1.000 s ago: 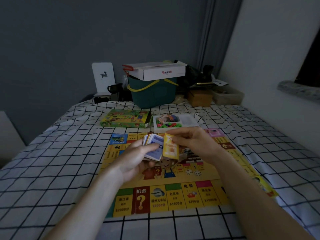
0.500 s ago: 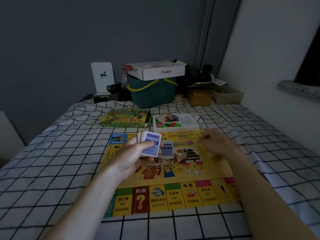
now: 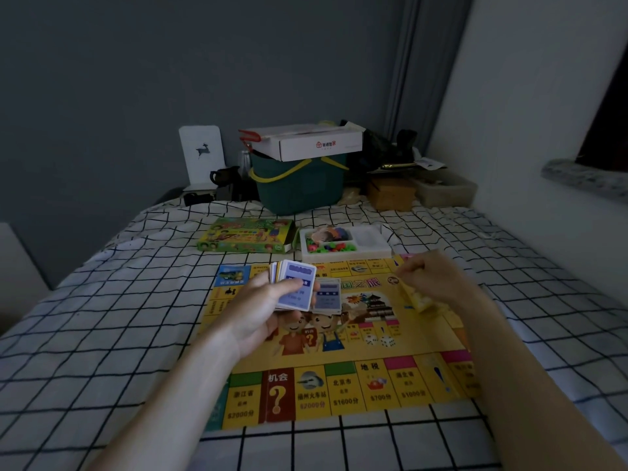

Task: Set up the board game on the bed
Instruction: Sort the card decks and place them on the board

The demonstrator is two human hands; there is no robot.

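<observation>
- Head view: we see the game board (image 3: 339, 338) spread flat mid-bed (image 3: 102, 334), near its foot edge.
- Our left hand (image 3: 261, 311) grips a fanned stack of blue cards (image 3: 294, 288) above the board; one blue card (image 3: 327, 295) lies just beside it.
- Our right hand (image 3: 431, 280), fingers curled, holds a yellow card (image 3: 416, 299) over the board's right side.
- The pieces tray (image 3: 346, 244) sits at the board's far edge.

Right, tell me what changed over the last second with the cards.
The right hand pulled a yellow card from the deck and carried it right, down to the board's right side, still pinching it. A blue card now shows on the board's middle. The left hand kept gripping the deck; the tray and box stayed put.
</observation>
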